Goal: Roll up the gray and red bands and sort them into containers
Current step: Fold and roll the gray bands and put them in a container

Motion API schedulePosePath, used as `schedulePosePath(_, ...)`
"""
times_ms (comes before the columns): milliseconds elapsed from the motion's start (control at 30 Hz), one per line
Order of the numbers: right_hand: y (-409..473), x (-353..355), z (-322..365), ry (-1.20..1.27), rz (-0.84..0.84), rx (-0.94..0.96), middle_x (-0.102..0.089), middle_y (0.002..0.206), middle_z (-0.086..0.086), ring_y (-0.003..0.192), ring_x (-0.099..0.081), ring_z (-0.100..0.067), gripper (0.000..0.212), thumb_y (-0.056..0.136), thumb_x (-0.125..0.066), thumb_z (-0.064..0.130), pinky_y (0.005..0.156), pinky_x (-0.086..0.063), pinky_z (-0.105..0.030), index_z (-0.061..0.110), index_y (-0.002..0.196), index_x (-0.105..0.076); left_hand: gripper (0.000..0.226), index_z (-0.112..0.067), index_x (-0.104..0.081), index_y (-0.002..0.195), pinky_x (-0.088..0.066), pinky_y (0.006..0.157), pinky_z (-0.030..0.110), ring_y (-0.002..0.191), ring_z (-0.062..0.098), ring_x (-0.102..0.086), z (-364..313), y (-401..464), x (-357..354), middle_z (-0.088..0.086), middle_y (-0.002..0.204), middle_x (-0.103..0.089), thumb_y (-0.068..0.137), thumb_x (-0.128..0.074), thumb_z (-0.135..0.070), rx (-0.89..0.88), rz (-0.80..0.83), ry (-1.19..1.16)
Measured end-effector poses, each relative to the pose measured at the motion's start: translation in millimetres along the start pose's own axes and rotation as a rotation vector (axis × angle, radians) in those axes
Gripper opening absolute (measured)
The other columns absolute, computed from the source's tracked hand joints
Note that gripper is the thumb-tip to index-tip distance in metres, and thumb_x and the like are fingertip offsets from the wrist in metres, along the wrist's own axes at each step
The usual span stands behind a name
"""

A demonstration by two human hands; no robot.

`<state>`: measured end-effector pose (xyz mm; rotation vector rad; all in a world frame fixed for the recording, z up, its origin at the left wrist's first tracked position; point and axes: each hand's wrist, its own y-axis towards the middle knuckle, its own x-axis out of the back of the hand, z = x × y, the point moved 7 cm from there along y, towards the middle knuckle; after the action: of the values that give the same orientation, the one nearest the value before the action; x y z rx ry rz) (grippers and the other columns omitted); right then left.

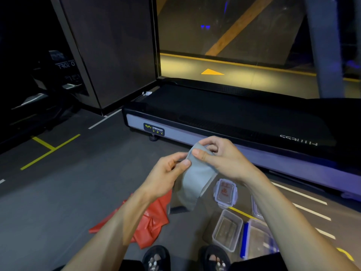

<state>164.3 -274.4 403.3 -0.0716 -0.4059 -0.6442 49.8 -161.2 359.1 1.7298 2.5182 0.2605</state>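
I hold the gray band (195, 180) up in front of me with both hands. My right hand (218, 157) pinches its top end, where the band curls over my fingers. My left hand (166, 171) pinches the band's left edge just below. The rest of the gray band hangs down toward the floor. The red band (154, 222) lies crumpled on the floor under my left forearm. An open clear container (227, 230) and a second one with a blue-edged rim (257, 237) stand on the floor at lower right.
A clear lid (225, 192) lies flat beyond the containers, and another (256, 209) peeks out under my right forearm. A treadmill base (214, 122) runs across ahead. My two feet in sandals (156, 257) are at the bottom edge. Dark floor with painted lines spreads to the left.
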Motion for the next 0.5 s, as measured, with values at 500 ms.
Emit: schedulePosePath(500,-3.9,-18.5,-0.7,-0.09,0.067,-0.069,-0.074,0.096,-0.014,0.084,-0.065,-0.025,0.072,0.081,-0.041,0.08,0.092,-0.049,-0.058,0.017,0.099,-0.071,0.026,-0.013,-0.068,0.127,-0.053,0.099,0.037,0.11,0.017,-0.071,-7.5,-1.3,7.7,-0.004,0.117,-0.075,0.103,-0.058,-0.013,-0.109,-0.138,0.189)
